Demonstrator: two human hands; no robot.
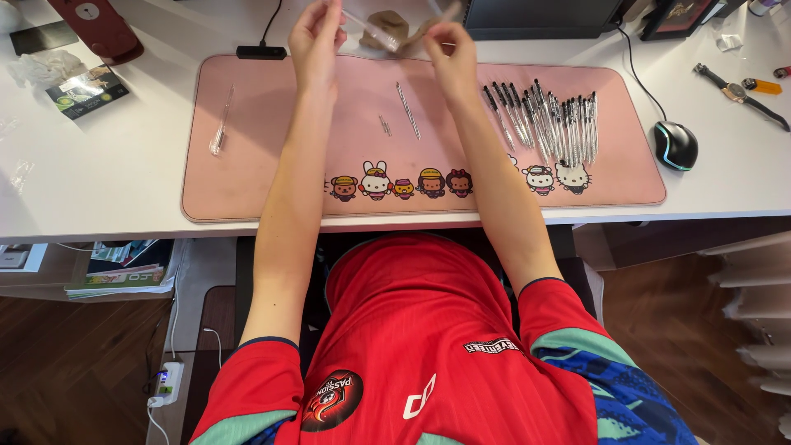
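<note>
My left hand (317, 35) and my right hand (449, 48) are raised above the far edge of a pink desk mat (247, 165). Between them they hold a clear pen barrel (372, 29), the left hand pinching one end. The right hand's fingers are closed near the other end; what it grips is blurred. On the mat below lie thin pen refills (407, 109) and a small spring-like part (384, 125). A row of several assembled clear pens (548, 124) lies to the right. A single clear barrel (221, 124) lies on the mat's left side.
A black mouse (676, 145) sits right of the mat, a wristwatch (737, 92) beyond it. A monitor base (540, 18) stands at the back. A small box (86, 89) and crumpled white tissue (41, 66) lie at the left. A power strip (167, 381) sits on the floor.
</note>
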